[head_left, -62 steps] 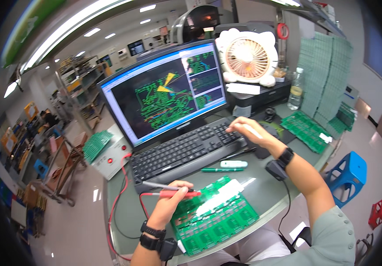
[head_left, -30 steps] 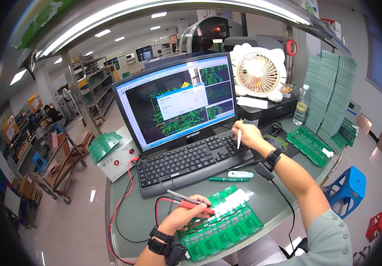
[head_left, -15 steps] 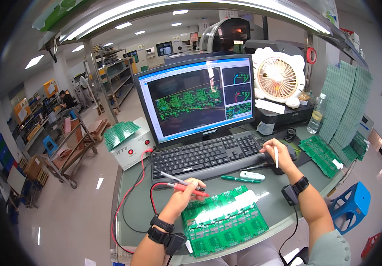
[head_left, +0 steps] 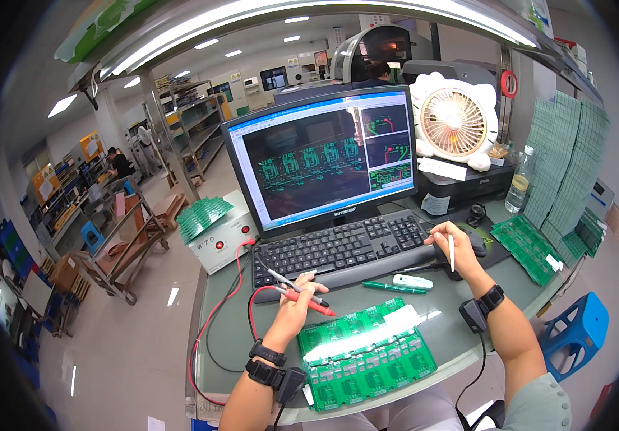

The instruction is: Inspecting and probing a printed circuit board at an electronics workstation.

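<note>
A green circuit board panel [head_left: 377,370] lies on the desk in front of me, with lamp glare across it. My left hand [head_left: 293,310] is closed around a red test probe [head_left: 313,304] and a grey-and-black test probe [head_left: 284,280]. The red probe's tip points over the panel's upper left edge; whether it touches cannot be told. To the right of the keyboard [head_left: 342,253], my right hand [head_left: 460,250] grips a slim white pen-like stick [head_left: 451,251], held upright beside the black mouse [head_left: 474,242]. A monitor [head_left: 302,165] behind the keyboard displays green circuit drawings.
A green pen [head_left: 393,288] and a white-and-green marker [head_left: 413,281] lie between keyboard and panel. Red and black leads run to a white box [head_left: 223,248] at left. Rightward stand a bottle [head_left: 517,190], stacked green boards [head_left: 528,251] and a blue stool [head_left: 579,330]. A fan [head_left: 455,122] sits behind.
The monitor's drawing has changed, now showing a row of separate circuit groups. The grey-and-black probe has shifted slightly in my left hand. My right hand stays by the mouse, still gripping the stick.
</note>
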`<state>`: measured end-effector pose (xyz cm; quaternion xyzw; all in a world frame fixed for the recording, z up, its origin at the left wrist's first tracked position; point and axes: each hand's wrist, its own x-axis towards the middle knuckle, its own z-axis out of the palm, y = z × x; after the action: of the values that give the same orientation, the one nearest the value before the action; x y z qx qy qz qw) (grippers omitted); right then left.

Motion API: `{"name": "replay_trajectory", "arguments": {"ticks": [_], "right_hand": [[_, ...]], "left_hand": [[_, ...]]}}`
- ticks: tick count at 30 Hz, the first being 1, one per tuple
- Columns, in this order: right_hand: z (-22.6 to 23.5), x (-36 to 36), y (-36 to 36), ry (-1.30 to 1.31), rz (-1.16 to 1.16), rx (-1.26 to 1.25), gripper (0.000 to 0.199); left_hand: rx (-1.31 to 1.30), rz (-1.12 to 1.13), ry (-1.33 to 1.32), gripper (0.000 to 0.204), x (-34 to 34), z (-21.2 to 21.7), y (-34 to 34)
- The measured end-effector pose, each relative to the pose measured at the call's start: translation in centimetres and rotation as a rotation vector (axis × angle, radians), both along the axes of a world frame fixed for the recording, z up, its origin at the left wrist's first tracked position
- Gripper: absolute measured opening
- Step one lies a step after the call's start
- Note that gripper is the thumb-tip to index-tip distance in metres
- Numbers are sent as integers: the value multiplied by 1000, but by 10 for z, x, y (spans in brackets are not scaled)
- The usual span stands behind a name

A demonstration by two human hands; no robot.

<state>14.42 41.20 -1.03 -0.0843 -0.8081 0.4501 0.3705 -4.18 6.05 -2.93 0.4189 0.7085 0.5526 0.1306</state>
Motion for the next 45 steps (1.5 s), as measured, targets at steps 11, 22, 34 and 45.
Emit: {"name": "replay_trajectory", "arguments": {"ticks": [11,22,34,45], "right_hand": [[39,21,-39,-250,275,88,19],[39,33,-58,-676,461,540,25],[8,26,-92,-453,652,52,42],[12,28,-109,-444,735,136,27]], "left_hand": [[142,-236,-436,47,39,22,-3],[-65,-614,-471,45,50,15,11],[-174,-464,-466,40,64,18,18],[-54,-562,-578,32,72,-5,31]]}}
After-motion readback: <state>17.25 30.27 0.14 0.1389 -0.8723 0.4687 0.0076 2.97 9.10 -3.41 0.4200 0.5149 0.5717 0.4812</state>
